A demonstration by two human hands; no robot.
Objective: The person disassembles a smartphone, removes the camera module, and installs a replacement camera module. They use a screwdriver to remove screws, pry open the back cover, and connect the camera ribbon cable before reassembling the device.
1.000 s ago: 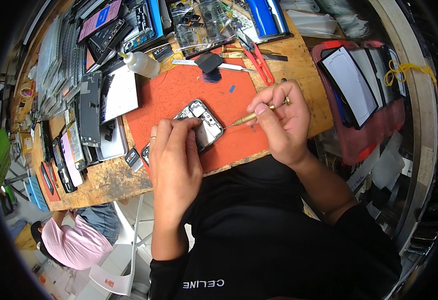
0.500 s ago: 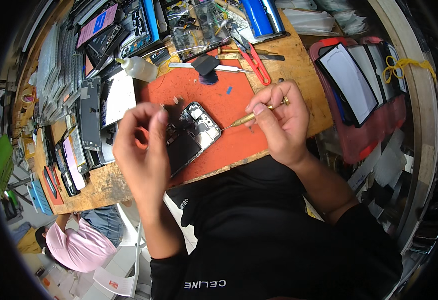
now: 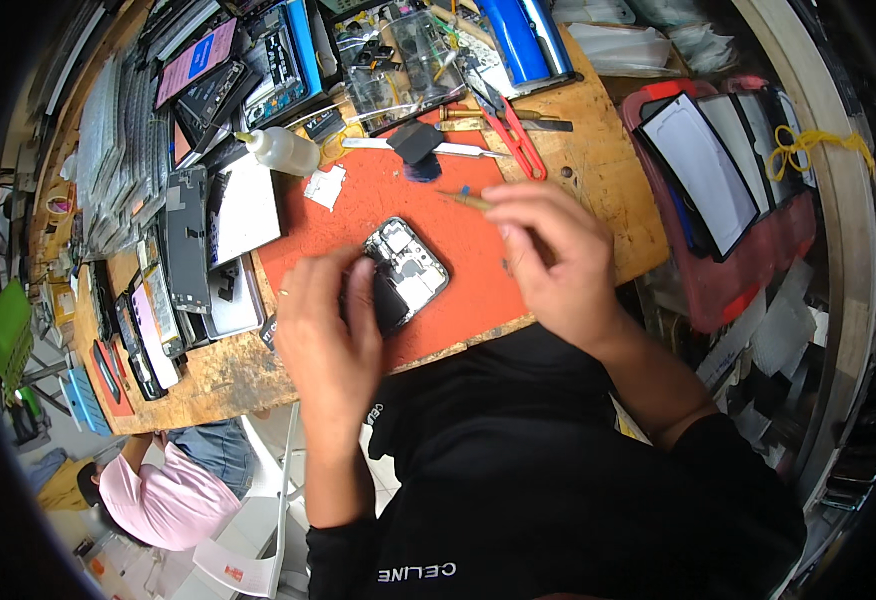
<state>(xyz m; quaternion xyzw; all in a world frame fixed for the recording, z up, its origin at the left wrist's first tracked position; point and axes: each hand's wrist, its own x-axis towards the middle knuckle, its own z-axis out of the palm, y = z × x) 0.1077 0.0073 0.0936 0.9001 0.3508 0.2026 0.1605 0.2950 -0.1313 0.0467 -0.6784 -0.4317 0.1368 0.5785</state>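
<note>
An opened smartphone [image 3: 418, 268] lies on an orange mat [image 3: 468, 310], its silver and white inner parts showing at the far end and a black part nearer me. My left hand [image 3: 326, 325] is closed around the phone's left side, thumb over the black part. Between the fingertips of my right hand [image 3: 558, 250] is a brass-coloured screwdriver [image 3: 468, 200], raised off the phone and pointing left. A thin silver metal plate [image 3: 326, 187] rests on the mat beyond my left hand.
Behind the phone lie tweezers [image 3: 363, 143], a small black pad [image 3: 415, 143] and red-handled pliers [image 3: 523, 150]. A white squeeze bottle [image 3: 286, 152] stands at the left, beside stacked phone parts [image 3: 186, 240]. Right of the bench is a red bin [image 3: 748, 270]. A person in pink [image 3: 168, 495] sits lower left.
My left hand has come down onto the phone, and the silver plate now lies on the mat. My right hand has lifted the screwdriver away from the phone's edge and swung its tip farther away.
</note>
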